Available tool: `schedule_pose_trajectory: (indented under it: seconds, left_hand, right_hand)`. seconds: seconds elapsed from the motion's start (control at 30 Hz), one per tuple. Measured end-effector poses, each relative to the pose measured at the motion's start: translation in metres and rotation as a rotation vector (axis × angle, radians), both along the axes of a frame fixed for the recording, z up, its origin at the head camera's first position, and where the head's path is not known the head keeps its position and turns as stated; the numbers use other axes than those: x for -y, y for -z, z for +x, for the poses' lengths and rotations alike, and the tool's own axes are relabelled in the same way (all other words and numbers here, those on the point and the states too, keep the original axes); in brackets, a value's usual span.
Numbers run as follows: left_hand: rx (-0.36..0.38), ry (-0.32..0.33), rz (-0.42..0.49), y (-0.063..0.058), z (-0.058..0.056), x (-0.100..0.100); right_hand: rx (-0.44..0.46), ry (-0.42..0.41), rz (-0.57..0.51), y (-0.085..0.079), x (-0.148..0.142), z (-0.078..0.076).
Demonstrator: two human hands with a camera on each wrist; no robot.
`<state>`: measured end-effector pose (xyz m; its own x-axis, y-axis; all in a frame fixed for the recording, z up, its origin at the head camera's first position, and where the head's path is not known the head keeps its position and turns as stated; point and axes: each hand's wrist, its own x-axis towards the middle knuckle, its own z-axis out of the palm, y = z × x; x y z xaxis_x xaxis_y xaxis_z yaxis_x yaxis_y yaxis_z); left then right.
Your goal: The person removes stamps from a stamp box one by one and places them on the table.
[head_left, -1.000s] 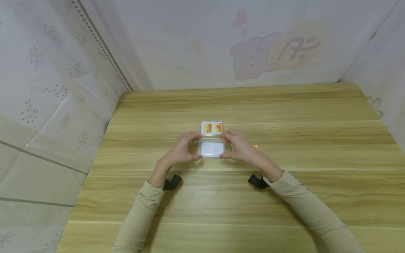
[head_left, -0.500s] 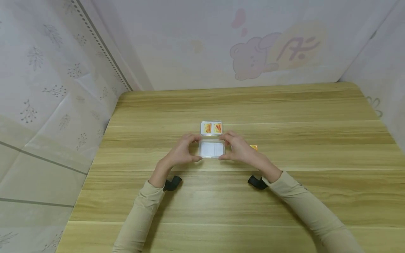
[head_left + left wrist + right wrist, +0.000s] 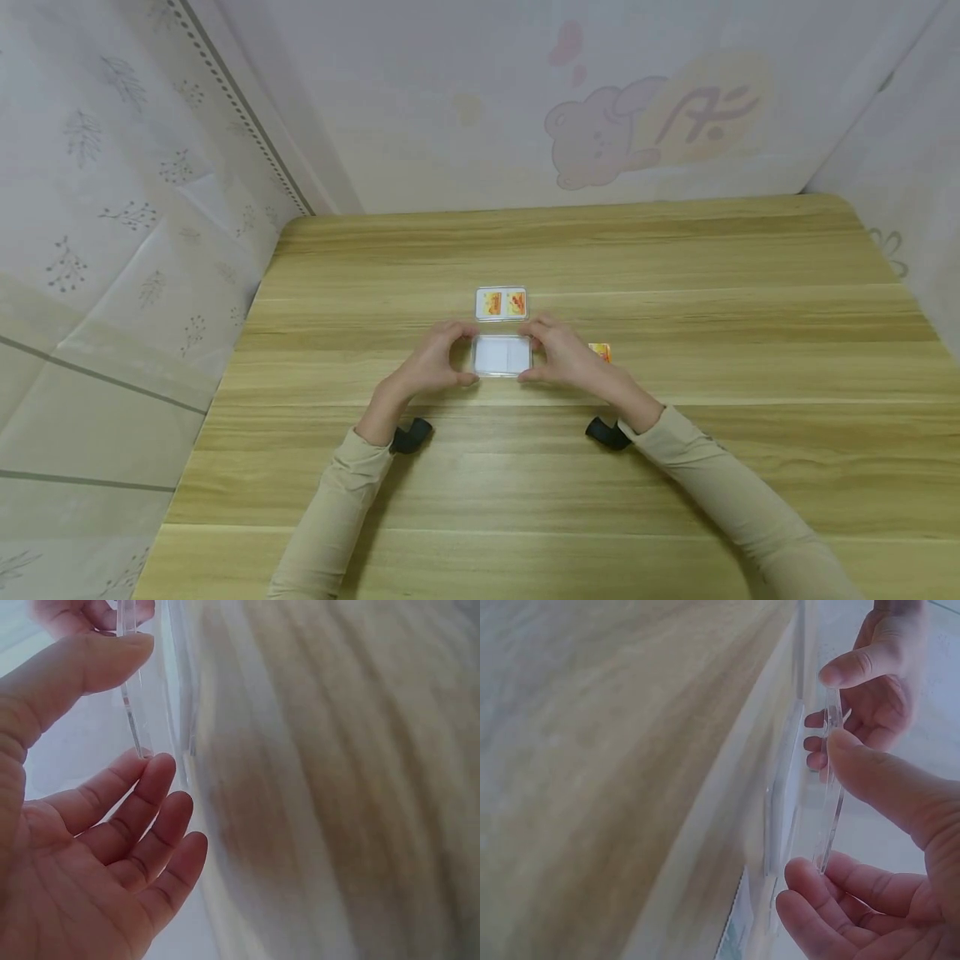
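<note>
Slightly farther from the far edge of the tabletop (image 3: 480,475) than in the earlier frame, a clear plastic cover (image 3: 832,817) hangs pinched between thumb and fingers of the left hand (image 3: 435,358) at one short end and the right hand (image 3: 566,354) at the other. It spans the gap between them, neither hand nearer, its long axis running along the far edge. Just below, apart from it, lies a white-backed case base (image 3: 784,787). A second case (image 3: 502,304) showing two orange stamps rests toward the far edge; a loose stamp (image 3: 600,352) lies beside the right hand, toward the tabletop's right edge.
</note>
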<state>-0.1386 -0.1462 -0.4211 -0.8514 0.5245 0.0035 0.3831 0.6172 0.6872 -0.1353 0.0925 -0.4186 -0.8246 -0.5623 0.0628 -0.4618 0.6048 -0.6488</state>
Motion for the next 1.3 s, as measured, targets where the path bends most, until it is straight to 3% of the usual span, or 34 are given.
schedule_pose_trajectory:
  seconds: [1.3]
  left_hand:
    - [0.008, 0.010, -0.130, -0.0028, -0.0040, -0.0080]
  right_hand:
    - [0.086, 0.037, 0.075, 0.0014, 0.0054, -0.0023]
